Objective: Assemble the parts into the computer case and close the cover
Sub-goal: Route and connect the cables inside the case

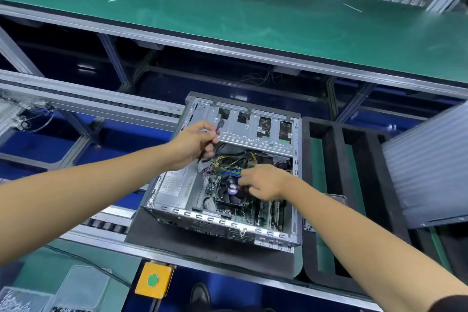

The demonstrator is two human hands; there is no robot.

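Note:
An open metal computer case (pixel 296 185) lies on a black mat (pixel 202 253) on the conveyor. Inside it I see the silver power supply (pixel 174 185), the motherboard (pixel 253 213) and the black CPU fan (pixel 229 194). My left hand (pixel 195 143) is over the case's upper left, by the drive cage (pixel 253 132), and pinches a black cable with a plug (pixel 219 126). My right hand (pixel 263 182) rests inside the case just right of the CPU fan, fingers curled down at the board; what they touch is hidden. Yellow and black wires (pixel 228 159) run between the two hands.
A black foam tray (pixel 336 185) with long slots stands right of the case. A ribbed grey panel (pixel 430 164) lies at the far right. A yellow box with a green button (pixel 153 280) sits at the front edge. Clear plastic bins (pixel 76 289) are at bottom left. A green shelf (pixel 228 2) spans above.

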